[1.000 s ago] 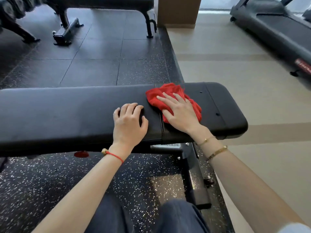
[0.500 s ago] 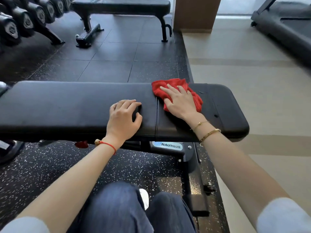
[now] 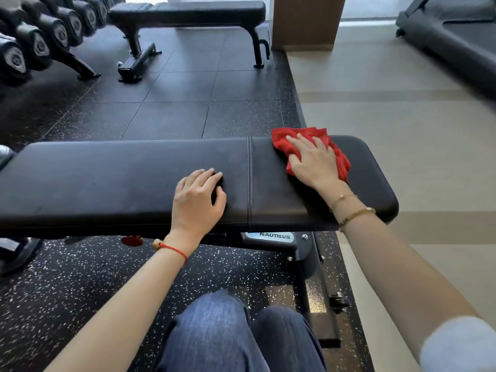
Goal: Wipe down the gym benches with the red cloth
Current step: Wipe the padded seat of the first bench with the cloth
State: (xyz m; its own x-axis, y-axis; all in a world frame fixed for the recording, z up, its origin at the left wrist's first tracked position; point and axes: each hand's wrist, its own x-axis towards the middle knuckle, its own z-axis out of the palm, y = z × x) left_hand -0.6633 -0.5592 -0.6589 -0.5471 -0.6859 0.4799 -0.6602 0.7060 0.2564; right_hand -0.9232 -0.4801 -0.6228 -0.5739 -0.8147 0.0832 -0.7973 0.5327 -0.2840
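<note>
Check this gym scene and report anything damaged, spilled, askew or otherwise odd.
Nothing stands out. The near bench pad looks intact, the red cloth lies bunched under the right hand, the left hand rests flat on the pad, and the far bench stands upright.

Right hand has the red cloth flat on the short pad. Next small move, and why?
Probably slide the right hand and red cloth rightward toward the rounded end of the near bench. The cloth sits on the short pad just past the seam, with bare black pad beyond it. The left hand rests flat on the long pad, bracing.
</note>
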